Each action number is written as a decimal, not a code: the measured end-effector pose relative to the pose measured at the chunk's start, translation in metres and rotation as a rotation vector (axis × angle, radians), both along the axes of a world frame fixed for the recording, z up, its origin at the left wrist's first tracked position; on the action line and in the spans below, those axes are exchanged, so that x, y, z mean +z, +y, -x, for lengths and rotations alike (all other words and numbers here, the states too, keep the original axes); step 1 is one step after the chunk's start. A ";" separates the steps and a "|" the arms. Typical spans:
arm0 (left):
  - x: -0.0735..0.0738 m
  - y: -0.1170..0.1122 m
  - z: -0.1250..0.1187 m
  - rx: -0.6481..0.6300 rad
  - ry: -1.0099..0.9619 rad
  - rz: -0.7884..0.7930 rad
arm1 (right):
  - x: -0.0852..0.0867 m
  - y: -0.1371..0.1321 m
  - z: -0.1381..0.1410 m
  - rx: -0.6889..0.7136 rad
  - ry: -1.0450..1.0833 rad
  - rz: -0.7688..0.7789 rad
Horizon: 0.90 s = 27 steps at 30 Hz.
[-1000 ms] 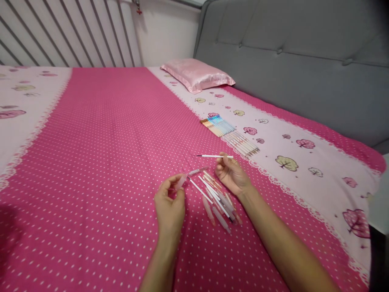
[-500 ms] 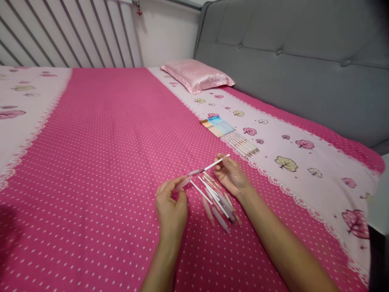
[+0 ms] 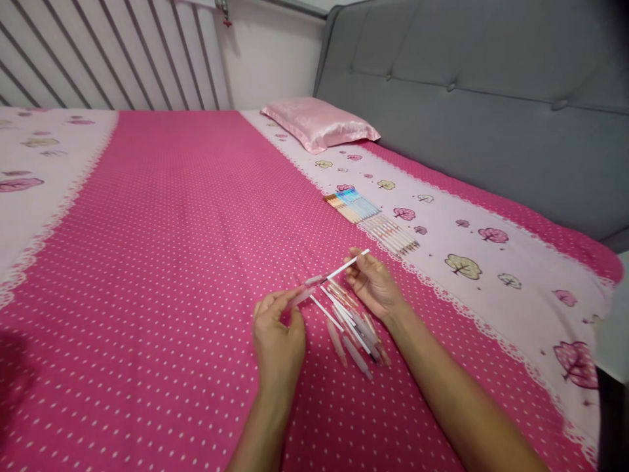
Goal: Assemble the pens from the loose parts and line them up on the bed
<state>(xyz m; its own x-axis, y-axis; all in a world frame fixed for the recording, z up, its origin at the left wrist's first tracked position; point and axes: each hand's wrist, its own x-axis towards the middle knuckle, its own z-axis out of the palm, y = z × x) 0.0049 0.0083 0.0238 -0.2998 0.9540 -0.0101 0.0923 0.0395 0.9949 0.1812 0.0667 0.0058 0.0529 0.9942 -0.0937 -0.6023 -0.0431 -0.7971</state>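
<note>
My left hand point(image 3: 278, 334) pinches a clear pink pen barrel point(image 3: 303, 296) that points up and right. In my right hand point(image 3: 374, 283) a thin white refill point(image 3: 345, 266) is pinched, its dark tip angled down toward the barrel's open end, almost touching it. Below both hands lies a loose heap of refills and barrels point(image 3: 354, 326) on the pink dotted bedsheet point(image 3: 171, 229).
A neat row of assembled pens point(image 3: 372, 219) lies on the sheet's pale printed border, beyond my right hand. A pink pillow point(image 3: 319, 122) rests at the far end against the grey padded headboard point(image 3: 491, 98). White bars stand at the back left.
My right hand has swung the white refill from lying level to pointing down-left, bringing its tip to the barrel held in my left hand.
</note>
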 end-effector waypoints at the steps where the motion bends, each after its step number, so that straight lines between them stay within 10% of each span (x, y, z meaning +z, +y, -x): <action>1: -0.001 0.000 0.000 -0.028 0.078 -0.015 | 0.000 0.000 0.000 0.002 -0.002 -0.004; 27: -0.001 0.000 -0.001 -0.159 0.315 -0.049 | 0.000 -0.005 0.005 -0.088 -0.325 -0.182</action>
